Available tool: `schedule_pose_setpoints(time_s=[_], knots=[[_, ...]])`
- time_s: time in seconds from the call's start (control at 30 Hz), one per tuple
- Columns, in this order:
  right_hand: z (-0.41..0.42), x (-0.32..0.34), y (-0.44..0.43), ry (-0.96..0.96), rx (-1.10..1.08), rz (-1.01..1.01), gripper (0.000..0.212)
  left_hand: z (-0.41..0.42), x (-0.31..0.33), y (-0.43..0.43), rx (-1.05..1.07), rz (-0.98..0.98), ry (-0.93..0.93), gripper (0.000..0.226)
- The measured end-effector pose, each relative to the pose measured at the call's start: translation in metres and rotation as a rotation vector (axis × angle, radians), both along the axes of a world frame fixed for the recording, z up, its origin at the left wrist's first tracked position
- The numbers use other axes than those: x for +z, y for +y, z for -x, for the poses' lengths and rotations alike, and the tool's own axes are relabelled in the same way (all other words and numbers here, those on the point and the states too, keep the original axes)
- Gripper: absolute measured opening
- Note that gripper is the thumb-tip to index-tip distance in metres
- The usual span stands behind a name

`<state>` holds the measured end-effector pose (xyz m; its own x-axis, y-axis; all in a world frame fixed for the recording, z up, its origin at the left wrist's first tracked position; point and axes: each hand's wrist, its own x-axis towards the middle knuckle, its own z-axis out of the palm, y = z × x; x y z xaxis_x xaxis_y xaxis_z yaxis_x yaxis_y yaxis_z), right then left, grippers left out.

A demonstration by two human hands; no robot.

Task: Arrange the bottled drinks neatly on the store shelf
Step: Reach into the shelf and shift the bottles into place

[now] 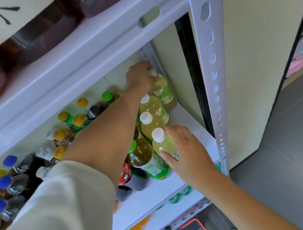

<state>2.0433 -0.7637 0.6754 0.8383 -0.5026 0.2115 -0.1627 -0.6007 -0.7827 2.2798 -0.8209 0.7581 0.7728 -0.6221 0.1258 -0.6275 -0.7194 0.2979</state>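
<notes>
Left hand (139,77): curling over the cap of the back bottle (162,89).
Right hand (187,149): wrapping the front bottle (162,145) against its palm.
Handling: probably full, heavy, slick; gripping mid-body is looking safest.

1. The pale yellow-green bottles (154,126) I watched all had white caps.
2. The green-capped bottle (140,155) carried a green label.
3. I noted blue caps (3,182) and yellow caps (78,120).
4. The shelf (187,117) was white, the sleeve (54,221) cream.
</notes>
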Motion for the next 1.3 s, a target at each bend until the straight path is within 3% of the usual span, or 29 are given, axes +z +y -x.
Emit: schedule_pose_setpoints(time_s=[0.2,0.4,0.5,0.57,0.63,0.7,0.73,0.9,1.03,1.13,1.2,1.3], knots=[[0.0,-0.003,0.0,-0.005,-0.011,-0.043,0.056,-0.002,-0.007,-0.003,0.026,-0.026,-0.001,0.042],[0.0,-0.003,0.001,-0.005,-0.016,-0.052,0.052,0.001,-0.011,-0.006,0.09,-0.018,0.083,0.035],[0.002,-0.005,0.002,-0.016,-0.028,-0.053,0.051,0.002,-0.006,0.002,0.079,-0.021,0.131,0.047],[0.003,-0.004,0.003,-0.016,-0.04,-0.069,0.053,0.004,0.001,0.016,0.029,-0.111,0.043,0.056],[0.004,-0.003,0.003,-0.007,-0.062,-0.085,0.057,0.006,0.006,0.034,-0.066,-0.343,-0.075,0.055],[0.005,-0.002,0.003,0.014,-0.096,-0.067,0.06,0.011,0.005,0.046,-0.131,-0.544,-0.116,0.053],[0.005,-0.001,0.004,0.023,-0.11,-0.06,0.06,0.014,0.004,0.049,-0.135,-0.555,-0.108,0.051],[0.01,0.005,0.006,0.037,-0.114,-0.119,0.06,0.041,0.01,0.059,-0.077,-0.302,-0.182,0.036],[0.018,0.009,0.006,-0.021,-0.126,-0.181,0.059,0.069,0.025,0.096,0.061,0.045,-0.259,0.036],[0.022,0.02,0.005,-0.027,-0.154,-0.245,0.062,0.1,0.033,0.135,0.038,0.365,-0.315,0.03],[0.025,0.034,0.005,-0.082,-0.162,-0.394,0.064,0.123,0.038,0.163,0.062,0.542,-0.2,0.022],[0.028,0.066,0.001,-0.272,-0.105,-0.863,0.076,0.151,0.042,0.201,0.054,0.775,0.039,0.004]])
